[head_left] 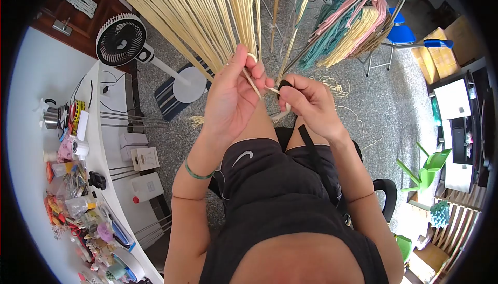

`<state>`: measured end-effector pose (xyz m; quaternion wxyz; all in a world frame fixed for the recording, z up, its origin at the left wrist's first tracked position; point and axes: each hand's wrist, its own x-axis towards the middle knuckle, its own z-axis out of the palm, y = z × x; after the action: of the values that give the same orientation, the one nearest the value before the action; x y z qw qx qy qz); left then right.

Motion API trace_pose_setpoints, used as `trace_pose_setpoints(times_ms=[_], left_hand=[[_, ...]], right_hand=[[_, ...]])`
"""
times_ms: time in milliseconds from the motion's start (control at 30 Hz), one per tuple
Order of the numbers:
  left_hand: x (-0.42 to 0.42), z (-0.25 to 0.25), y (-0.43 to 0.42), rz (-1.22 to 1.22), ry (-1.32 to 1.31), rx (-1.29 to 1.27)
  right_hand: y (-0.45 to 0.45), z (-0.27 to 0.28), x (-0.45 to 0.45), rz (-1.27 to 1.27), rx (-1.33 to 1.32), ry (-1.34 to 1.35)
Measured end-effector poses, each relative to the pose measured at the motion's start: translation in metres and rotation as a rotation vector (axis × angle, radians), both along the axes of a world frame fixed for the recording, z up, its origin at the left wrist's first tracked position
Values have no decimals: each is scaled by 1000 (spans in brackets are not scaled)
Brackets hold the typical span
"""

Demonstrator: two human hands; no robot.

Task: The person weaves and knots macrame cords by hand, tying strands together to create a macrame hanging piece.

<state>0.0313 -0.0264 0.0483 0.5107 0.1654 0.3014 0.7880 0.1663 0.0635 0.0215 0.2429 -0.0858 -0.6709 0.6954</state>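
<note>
Many long cream cords hang down from the top of the view and converge near my hands. My left hand, palm partly turned up, has its fingers curled round a cream cord that loops over the fingertips. Just to its right, my right hand pinches the end part of a cream cord between thumb and fingers, beside a small black item that I cannot make out. A short piece of cord runs between the two hands. Both hands are above my knees, a little apart.
Teal, pink and cream cord bundles hang at the upper right. A fan stands on the left, behind a long white shelf with craft supplies. Loose cord lies on the floor. A green chair and blue chair stand right.
</note>
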Motion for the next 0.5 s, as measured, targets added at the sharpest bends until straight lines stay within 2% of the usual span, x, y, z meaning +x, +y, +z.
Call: trace_pose_setpoints(times_ms=[100, 167, 267, 500], left_hand=[[-1, 3, -2, -66, -20, -36], [-1, 6, -3, -114, -38, -40], [-1, 9, -7, -211, -67, -31], [3, 2, -2, -233, -57, -49]], right_hand=[[0, 4, 5, 47, -59, 46], [1, 8, 13, 109, -61, -80], [-1, 12, 20, 126, -27, -59], [3, 21, 39, 54, -55, -180]])
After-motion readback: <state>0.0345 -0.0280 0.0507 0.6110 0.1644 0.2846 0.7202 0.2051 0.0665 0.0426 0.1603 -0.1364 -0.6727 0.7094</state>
